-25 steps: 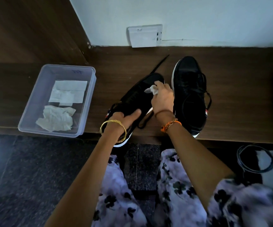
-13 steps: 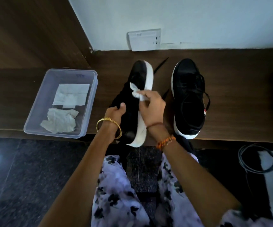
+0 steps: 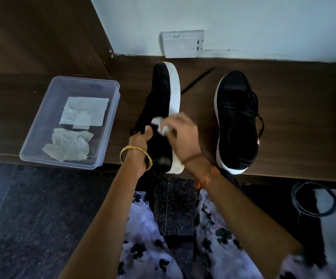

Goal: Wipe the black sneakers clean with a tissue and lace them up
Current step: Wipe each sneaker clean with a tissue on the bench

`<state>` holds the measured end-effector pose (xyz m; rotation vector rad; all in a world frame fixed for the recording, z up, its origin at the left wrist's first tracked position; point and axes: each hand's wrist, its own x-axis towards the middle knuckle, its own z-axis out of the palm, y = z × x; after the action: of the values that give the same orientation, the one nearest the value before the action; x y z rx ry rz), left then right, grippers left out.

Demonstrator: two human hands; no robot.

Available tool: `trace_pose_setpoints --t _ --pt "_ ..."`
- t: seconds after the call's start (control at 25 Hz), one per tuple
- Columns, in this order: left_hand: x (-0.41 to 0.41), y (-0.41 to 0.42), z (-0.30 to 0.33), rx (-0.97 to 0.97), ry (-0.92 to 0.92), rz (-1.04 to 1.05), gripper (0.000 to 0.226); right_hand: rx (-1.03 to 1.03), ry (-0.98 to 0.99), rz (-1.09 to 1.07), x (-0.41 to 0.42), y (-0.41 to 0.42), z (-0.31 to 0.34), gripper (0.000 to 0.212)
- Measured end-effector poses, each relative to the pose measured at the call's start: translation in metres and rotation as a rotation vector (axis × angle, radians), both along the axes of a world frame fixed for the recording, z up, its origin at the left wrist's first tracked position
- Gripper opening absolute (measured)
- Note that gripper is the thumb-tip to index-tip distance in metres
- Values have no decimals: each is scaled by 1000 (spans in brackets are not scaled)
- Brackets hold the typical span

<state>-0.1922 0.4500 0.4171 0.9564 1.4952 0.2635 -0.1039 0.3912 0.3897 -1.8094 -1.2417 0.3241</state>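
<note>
While the left hand (image 3: 141,138) grips the black upper of the left sneaker (image 3: 161,109), the shoe stands tilted on its side on the counter (image 3: 304,117), so that its white sole (image 3: 174,91) faces to the right and its toe points to the wall. The thumb of this hand lies on the upper and the other fingers are curled around the shoe near its opening. A gold bangle (image 3: 136,154) sits on the left wrist.

The right hand (image 3: 181,131) is blurred; its fingers are closed around a crumpled white tissue (image 3: 160,125), which is pressed on the shoe where the sole meets the upper, about the middle of its length. An orange thread band (image 3: 207,178) is on the right wrist.

The right sneaker (image 3: 236,121) stands upright on its sole on the counter, apart from the first one, with its toe also to the wall; its laces look loose. A loose black lace (image 3: 197,80) lies on the counter between the two shoes.

At the left, on the counter edge, stands a clear plastic box (image 3: 106,125). Inside it lie a flat folded tissue (image 3: 84,113) and, nearer to the person, a crumpled tissue (image 3: 68,147).
</note>
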Motion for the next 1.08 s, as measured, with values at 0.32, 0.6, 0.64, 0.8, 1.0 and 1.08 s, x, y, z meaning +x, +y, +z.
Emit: trace_pose_setpoints --t 0.32,0.6,0.64,0.8,1.0,1.08 --pt "23 -13 0 1 -25 -28 52 -57 60 -395 70 65 9 21" --pt "10 -11 7 19 -38 53 49 25 4 -77 -9 -47 -15 22" --pt "10 -11 7 14 -53 68 48 18 -28 -67 -17 -59 -19 22" --pt "10 -12 4 -117 -203 161 50 12 -58 -67 -41 -79 -32 17" --pt "9 -5 5 -255 -295 81 39 78 51 -195 -25 -30 0 21" --pt "9 -7 9 -309 -309 59 46 77 92 -214 -13 -7 9 22"
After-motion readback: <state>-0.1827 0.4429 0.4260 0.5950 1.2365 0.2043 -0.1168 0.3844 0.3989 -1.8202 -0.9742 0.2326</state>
